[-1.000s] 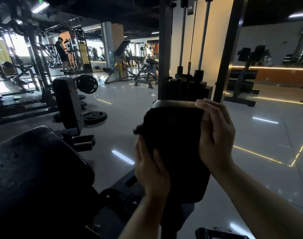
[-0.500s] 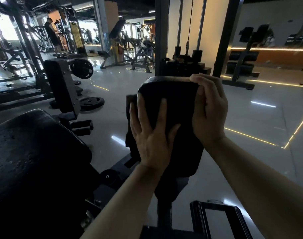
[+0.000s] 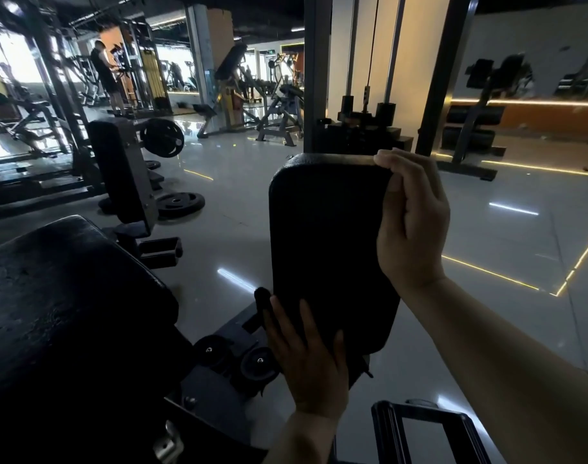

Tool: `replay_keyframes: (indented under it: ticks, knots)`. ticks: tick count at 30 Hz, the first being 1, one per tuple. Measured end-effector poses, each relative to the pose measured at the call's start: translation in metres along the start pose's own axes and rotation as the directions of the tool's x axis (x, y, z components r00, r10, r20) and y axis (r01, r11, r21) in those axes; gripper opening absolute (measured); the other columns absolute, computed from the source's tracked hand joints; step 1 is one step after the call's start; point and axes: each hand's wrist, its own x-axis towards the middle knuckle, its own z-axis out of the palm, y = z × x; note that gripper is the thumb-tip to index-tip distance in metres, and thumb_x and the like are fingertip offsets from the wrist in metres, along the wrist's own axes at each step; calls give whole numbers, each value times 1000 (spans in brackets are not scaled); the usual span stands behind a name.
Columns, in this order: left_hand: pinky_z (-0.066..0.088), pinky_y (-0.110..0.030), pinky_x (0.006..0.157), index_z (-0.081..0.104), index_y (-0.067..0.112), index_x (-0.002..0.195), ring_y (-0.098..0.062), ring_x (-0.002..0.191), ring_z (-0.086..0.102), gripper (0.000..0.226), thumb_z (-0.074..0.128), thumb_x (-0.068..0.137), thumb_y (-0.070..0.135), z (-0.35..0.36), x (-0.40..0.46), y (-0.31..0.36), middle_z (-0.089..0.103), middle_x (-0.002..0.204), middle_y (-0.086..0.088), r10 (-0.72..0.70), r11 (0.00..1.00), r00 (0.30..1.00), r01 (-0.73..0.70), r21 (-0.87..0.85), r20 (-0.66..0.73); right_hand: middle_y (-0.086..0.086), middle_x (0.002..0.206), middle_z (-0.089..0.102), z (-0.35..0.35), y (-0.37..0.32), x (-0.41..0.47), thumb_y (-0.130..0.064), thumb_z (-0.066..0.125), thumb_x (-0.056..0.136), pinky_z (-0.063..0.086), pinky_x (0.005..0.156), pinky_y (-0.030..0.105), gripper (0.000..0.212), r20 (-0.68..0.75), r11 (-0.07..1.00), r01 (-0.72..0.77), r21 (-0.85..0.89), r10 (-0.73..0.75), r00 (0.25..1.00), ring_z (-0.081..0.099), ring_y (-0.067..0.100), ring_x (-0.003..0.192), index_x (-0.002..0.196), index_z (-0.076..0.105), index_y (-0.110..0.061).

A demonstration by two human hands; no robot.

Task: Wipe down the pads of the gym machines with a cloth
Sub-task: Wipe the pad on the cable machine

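Dim gym, right hand gripping pad, left hand pressing barely visible cloth

The upright pad is plain black, and the cloth at its lower left edge is black too. Left of the pad, the large seat pad is black with a worn, grey-mottled surface. The floor right of the pad is glossy pale grey, crossed by thin yellow lines. Beyond the pad, the wall strip is orange.
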Motion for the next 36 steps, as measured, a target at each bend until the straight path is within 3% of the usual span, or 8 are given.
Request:
replay_keyframes:
  ticks: [6, 12, 17, 21, 24, 29, 33, 36]
  knots:
    - [22, -43, 111, -3, 26, 152, -32, 143, 16, 63, 21, 100, 51, -22, 61, 18, 13, 157, -20, -2, 986, 999, -6, -164, -51, 18, 114, 60, -1, 1, -1, -4, 41, 98, 52, 88, 44, 26, 25, 1000, 5, 3, -5, 1000, 59, 28, 108, 111, 61, 6]
    - [35, -33, 105, 32, 14, 143, -26, 133, 38, 51, 38, 98, 37, -65, 173, 67, 38, 146, -16, 81, 936, 967, -157, -314, -241, 20, 116, 57, -2, 6, -2, -6, 41, 97, 53, 83, 44, 23, 57, 999, 15, 36, -17, 998, 57, 28, 106, 115, 56, -3]
    - [24, -5, 102, 32, 12, 144, 3, 131, 31, 76, 48, 87, 60, -42, 124, 46, 38, 142, 2, -184, 871, 957, 52, -488, -226, 19, 114, 59, -1, 6, -3, -3, 41, 98, 52, 84, 46, 23, 22, 999, 26, 31, -26, 999, 59, 30, 106, 113, 57, -2]
    - [37, -16, 101, 32, 31, 141, 1, 125, 44, 73, 43, 82, 73, -16, 53, 14, 44, 133, 24, -350, 801, 934, 261, -538, -68, 18, 114, 59, 0, 6, -4, -2, 41, 98, 52, 86, 44, 22, 6, 999, 40, 30, -40, 999, 60, 29, 106, 115, 54, -6]
    - [35, -8, 94, 34, 38, 135, -6, 123, 48, 72, 33, 78, 82, -10, 32, 5, 49, 127, 23, -482, 723, 876, 419, -549, 33, 18, 115, 59, 1, 6, -4, -4, 40, 98, 52, 87, 44, 22, 0, 998, 34, 52, -34, 999, 59, 29, 107, 116, 53, -8]
    - [50, -51, 86, 52, 2, 116, -40, 103, 58, 86, 23, 86, 77, -18, 70, 17, 62, 107, -19, -515, 679, 857, 416, -605, 12, 16, 117, 58, 1, 6, -4, -6, 39, 99, 51, 89, 42, 23, 17, 998, 25, 50, -26, 1000, 58, 26, 110, 117, 52, -9]
    - [31, -1, 89, 51, 10, 132, 2, 111, 45, 51, 29, 97, 41, -48, 134, 56, 52, 123, 7, -366, 813, 919, 239, -531, -147, 8, 121, 53, -1, 7, -4, -11, 35, 100, 51, 88, 38, 23, 53, 997, -12, 78, 8, 999, 56, 23, 111, 118, 50, -11]
    - [27, 5, 81, 51, 8, 131, 11, 100, 39, 48, 33, 96, 34, -62, 169, 80, 51, 119, 4, -251, 860, 950, 131, -493, -184, 5, 123, 50, -2, 7, -4, -13, 33, 99, 50, 89, 38, 25, 81, 988, -54, 142, 43, 996, 54, 20, 113, 119, 50, -13]
